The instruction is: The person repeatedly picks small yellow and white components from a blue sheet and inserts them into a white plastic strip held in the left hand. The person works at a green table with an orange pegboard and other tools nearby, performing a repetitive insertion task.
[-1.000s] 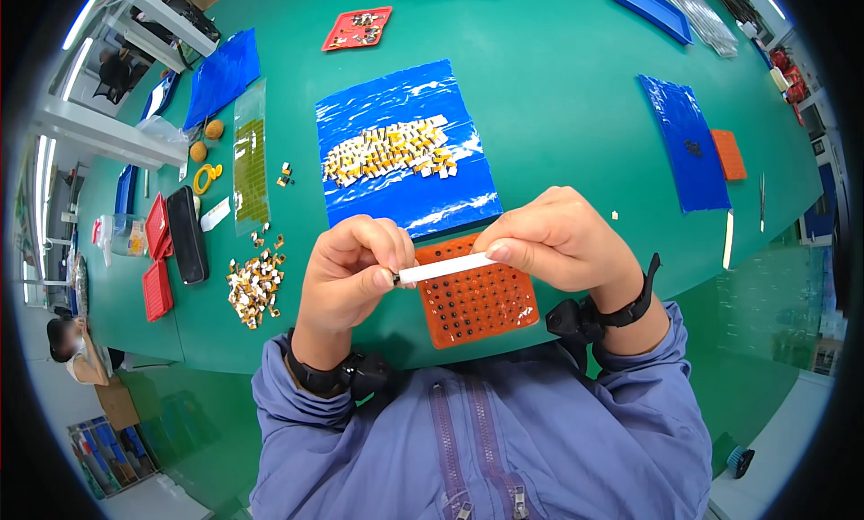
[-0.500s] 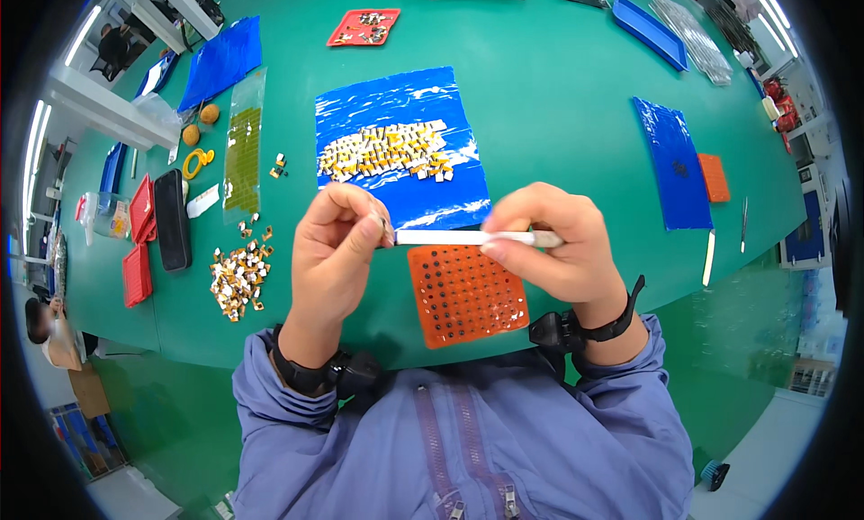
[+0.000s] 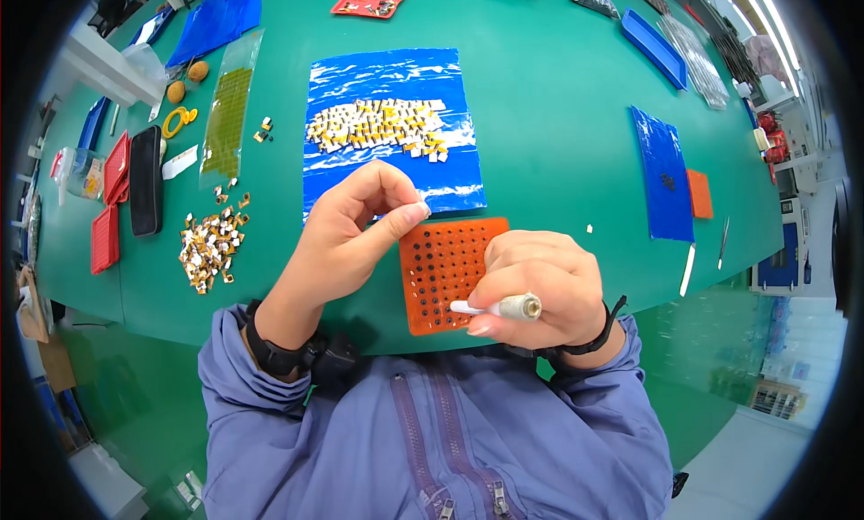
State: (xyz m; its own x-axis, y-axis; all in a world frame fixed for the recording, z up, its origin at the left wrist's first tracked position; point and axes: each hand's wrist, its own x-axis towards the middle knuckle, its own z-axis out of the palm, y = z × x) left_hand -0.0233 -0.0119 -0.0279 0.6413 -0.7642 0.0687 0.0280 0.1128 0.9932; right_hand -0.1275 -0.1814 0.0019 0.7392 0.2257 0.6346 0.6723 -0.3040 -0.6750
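My right hand (image 3: 553,286) is closed around a white pen-shaped tool (image 3: 517,308). Its narrow white end points left, over the lower part of an orange perforated tray (image 3: 407,295) with rows of small dark round parts in its holes. My left hand (image 3: 351,232) is closed in a pinch just above the tray's upper left corner. Whatever lies between its thumb and forefinger is too small to name. Beyond the hands, a blue sheet (image 3: 387,178) carries a dense cluster of small white-and-yellow pieces (image 3: 378,126).
A loose heap of similar pieces (image 3: 211,250) lies at left, near a black case (image 3: 146,183) and red trays (image 3: 105,241). A yellow-green sheet (image 3: 227,124) stands farther back. On the right are another blue sheet (image 3: 661,174), an orange block (image 3: 699,194) and tweezers (image 3: 724,243).
The tool in my right hand has swung from level between both hands down over the orange tray. My left hand has come away from its end and moved slightly right. The view has shifted too.
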